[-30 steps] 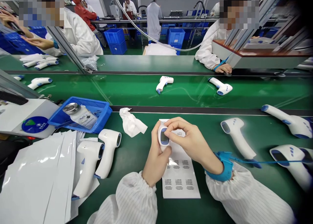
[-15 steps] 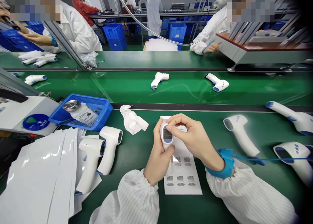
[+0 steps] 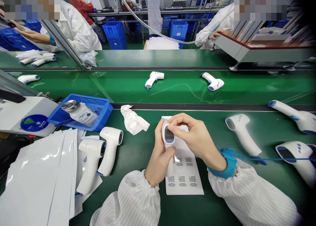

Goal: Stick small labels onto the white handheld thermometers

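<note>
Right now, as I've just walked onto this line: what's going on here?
A person's left hand grips a white non-contact thermometer upright, its display showing, while the right hand, wearing a blue wrist strap, has its fingertips on the thermometer's top. Both are over a printed sheet. More thermometers lie on the green bench, near a crumpled white wipe and a blue tray holding a labelled bottle.
</note>
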The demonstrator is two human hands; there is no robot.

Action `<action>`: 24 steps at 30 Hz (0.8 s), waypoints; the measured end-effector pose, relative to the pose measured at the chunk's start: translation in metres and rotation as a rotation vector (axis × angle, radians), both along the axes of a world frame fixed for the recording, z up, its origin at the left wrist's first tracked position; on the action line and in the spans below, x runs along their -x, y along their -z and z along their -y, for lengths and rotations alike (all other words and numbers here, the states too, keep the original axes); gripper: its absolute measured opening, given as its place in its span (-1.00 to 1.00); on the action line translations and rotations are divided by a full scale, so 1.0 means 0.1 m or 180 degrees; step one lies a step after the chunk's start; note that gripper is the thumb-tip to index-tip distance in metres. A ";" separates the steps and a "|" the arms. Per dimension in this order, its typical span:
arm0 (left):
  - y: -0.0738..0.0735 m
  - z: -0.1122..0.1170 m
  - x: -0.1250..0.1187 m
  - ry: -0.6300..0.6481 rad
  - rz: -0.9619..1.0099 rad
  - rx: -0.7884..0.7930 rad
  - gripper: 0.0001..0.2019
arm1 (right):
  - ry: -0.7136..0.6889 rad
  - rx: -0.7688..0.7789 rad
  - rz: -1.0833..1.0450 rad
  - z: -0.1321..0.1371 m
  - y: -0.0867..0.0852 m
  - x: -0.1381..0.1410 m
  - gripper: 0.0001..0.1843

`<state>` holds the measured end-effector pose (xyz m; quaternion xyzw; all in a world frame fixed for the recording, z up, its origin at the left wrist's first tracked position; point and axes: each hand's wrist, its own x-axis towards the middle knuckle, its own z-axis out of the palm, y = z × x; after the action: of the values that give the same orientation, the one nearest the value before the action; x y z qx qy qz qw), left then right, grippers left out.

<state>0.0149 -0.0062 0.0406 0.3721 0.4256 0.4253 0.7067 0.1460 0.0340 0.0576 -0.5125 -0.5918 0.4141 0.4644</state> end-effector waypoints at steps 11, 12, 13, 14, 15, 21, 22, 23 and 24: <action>-0.07 0.00 -0.03 -0.0099 -0.0207 0.0254 -0.37 | 0.0026 -0.0065 0.0077 0.00 0.01 0.00 -0.91; -0.08 0.01 -0.03 -0.0110 -0.0230 0.0257 -0.37 | 0.0035 -0.0077 0.0085 0.00 0.01 0.00 -0.91; -0.09 0.01 -0.04 -0.0118 -0.0246 0.0255 -0.37 | 0.0044 -0.0097 0.0090 0.00 0.01 0.00 -0.90; -0.10 0.01 -0.04 -0.0122 -0.0254 0.0256 -0.37 | 0.0053 -0.0127 0.0094 0.00 0.01 0.00 -0.90; -0.11 0.01 -0.04 -0.0121 -0.0256 0.0259 -0.37 | 0.0062 -0.0169 0.0097 0.01 0.01 0.00 -0.90; -0.06 0.00 0.00 -0.0021 -0.0170 0.0231 -0.35 | 0.0053 -0.0371 0.0138 0.01 0.00 0.01 -0.89; -0.04 0.00 0.00 0.0017 -0.0149 0.0198 -0.35 | 0.0050 -0.0382 0.0161 0.01 -0.01 0.01 -0.89; -0.02 0.00 0.01 0.0034 -0.0130 0.0161 -0.35 | 0.0047 -0.0391 0.0188 0.01 -0.01 0.01 -0.89; 0.00 0.00 0.01 0.0016 -0.0111 0.0131 -0.35 | 0.0041 -0.0396 0.0217 0.02 -0.02 0.01 -0.88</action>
<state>0.0143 -0.0066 0.0406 0.3660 0.4456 0.4082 0.7077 0.1452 0.0325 0.0596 -0.5003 -0.6285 0.3558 0.4776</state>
